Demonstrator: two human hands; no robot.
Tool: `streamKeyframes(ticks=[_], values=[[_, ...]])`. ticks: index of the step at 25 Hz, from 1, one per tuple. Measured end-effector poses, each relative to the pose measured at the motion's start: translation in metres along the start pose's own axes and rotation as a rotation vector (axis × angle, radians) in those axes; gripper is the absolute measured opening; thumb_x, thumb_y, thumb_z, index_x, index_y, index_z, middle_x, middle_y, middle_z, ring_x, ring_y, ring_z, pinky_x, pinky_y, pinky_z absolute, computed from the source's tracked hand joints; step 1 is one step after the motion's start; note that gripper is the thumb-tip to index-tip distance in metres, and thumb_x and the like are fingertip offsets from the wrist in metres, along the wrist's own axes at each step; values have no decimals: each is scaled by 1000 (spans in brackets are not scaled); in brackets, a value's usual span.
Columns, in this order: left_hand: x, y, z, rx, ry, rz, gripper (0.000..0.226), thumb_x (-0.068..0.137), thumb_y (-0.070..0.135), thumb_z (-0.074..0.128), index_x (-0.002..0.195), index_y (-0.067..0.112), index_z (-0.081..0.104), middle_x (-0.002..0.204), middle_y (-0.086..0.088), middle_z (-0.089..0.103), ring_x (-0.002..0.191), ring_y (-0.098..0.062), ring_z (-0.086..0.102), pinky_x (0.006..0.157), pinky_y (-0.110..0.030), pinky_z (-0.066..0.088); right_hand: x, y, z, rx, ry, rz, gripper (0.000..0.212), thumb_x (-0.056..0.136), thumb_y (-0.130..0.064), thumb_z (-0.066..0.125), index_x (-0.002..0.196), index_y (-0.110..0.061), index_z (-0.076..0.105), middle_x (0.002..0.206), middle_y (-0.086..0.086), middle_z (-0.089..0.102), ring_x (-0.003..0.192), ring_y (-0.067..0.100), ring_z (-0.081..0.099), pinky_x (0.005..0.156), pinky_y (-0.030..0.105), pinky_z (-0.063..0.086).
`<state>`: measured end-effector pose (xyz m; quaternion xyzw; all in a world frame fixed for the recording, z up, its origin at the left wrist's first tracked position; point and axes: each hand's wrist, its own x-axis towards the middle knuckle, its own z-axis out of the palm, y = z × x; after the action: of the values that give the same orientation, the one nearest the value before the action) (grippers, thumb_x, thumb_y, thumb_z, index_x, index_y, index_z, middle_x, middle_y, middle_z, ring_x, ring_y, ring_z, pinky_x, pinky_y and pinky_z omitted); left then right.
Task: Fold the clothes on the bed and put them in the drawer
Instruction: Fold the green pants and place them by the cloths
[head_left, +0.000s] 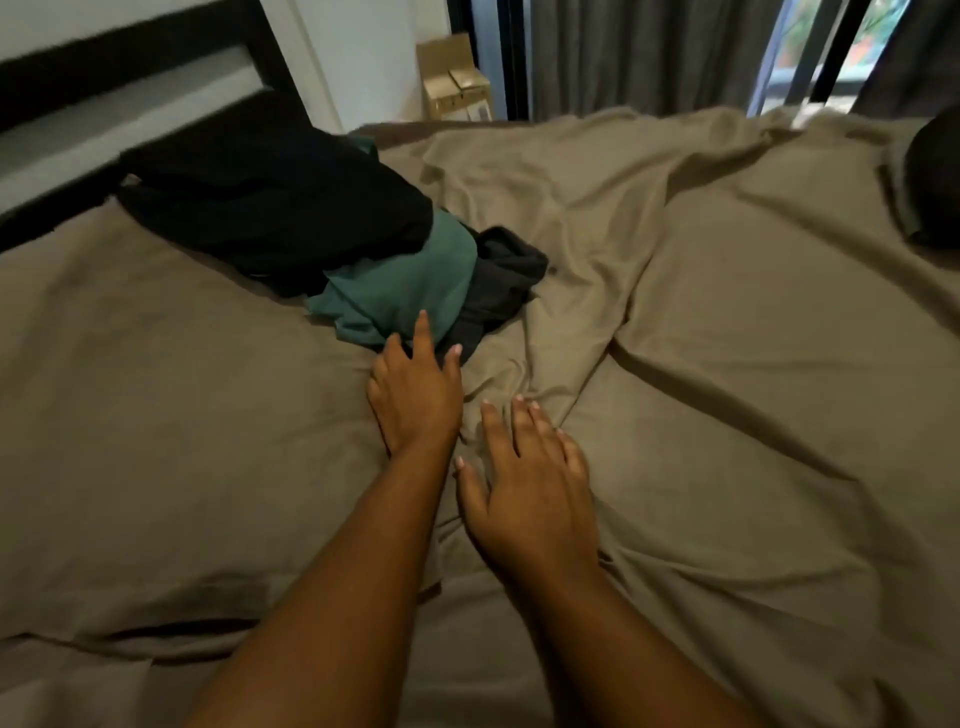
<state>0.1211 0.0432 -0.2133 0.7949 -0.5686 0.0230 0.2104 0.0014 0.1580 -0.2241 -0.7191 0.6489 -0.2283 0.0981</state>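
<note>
The bed (727, 364) fills nearly everything I see, covered in a rumpled taupe sheet with deep folds running across its middle. Beyond its far edge hang grey curtains (639, 52), with a strip of window showing at the upper right. At the upper left stands the dark headboard (130, 67) with a pale panel set in it.

The clothes lie in one unfolded heap on the left half of the bed, near the headboard. The black garment (275, 197) is the largest and lies on top at the back. The teal garment (405, 280) sticks out from under it towards me. A dark grey garment (506, 275) is bunched just beside the teal one, on its right, touching it. A cardboard box (457, 83) stands behind the bed against the wall. A dark rounded thing shows at the right edge; I cannot tell what it is.

My left hand (415, 395) is palm down at the near edge of the heap. Its forefinger lies straight on the teal cloth and the thumb is spread towards the grey one; it grips nothing that I can see. My right hand (530, 493) lies flat on the sheet just beside it, fingers straight and slightly spread, apart from the clothes.
</note>
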Motion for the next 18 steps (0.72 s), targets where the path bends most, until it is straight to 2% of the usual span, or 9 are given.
streamKeyframes(ticks=[3,5,8,11,13,15,18], values=[[3,2,19,82,102,-1,53,100,52,47,150,32,44,148,-9,47,131,-32,45,103,-49,37,11,6,11,15,48,9,65,98,-57,36,155,-26,40,160,7,40,149,22,32,117,43,26],[7,1,18,17,154,14,40,101,42,50,136,25,60,136,-5,60,123,-28,51,98,-44,38,15,5,13,38,42,17,64,98,-55,36,154,-25,41,160,5,41,149,21,32,116,42,25],[7,-6,14,-206,148,-65,28,97,34,59,114,18,75,115,-5,72,110,-26,62,95,-39,44,17,10,9,158,-27,42,63,99,-50,38,157,-25,36,162,0,37,151,15,26,118,39,20],[-13,-3,1,-533,102,-200,24,91,34,70,96,12,79,95,-6,77,91,-23,70,87,-39,56,18,18,2,324,-128,62,63,102,-50,37,160,-25,29,165,-4,31,153,12,21,120,36,15],[-48,5,-10,-649,61,-259,18,89,31,72,88,13,78,86,-3,76,82,-20,71,82,-40,58,19,24,-4,498,-181,114,65,101,-54,38,159,-24,31,164,-1,34,152,15,26,122,37,19],[-98,12,-16,-715,-7,-295,17,87,32,71,84,17,76,80,0,75,77,-20,71,77,-42,59,21,29,-13,779,-205,253,65,100,-58,43,155,-23,39,156,2,46,145,21,41,120,39,31],[-174,23,-33,-752,-155,-263,16,82,36,66,78,22,72,72,2,72,70,-20,70,67,-43,60,10,36,-39,1207,-269,392,44,101,-45,57,137,-19,59,130,2,68,123,19,63,108,37,49]])
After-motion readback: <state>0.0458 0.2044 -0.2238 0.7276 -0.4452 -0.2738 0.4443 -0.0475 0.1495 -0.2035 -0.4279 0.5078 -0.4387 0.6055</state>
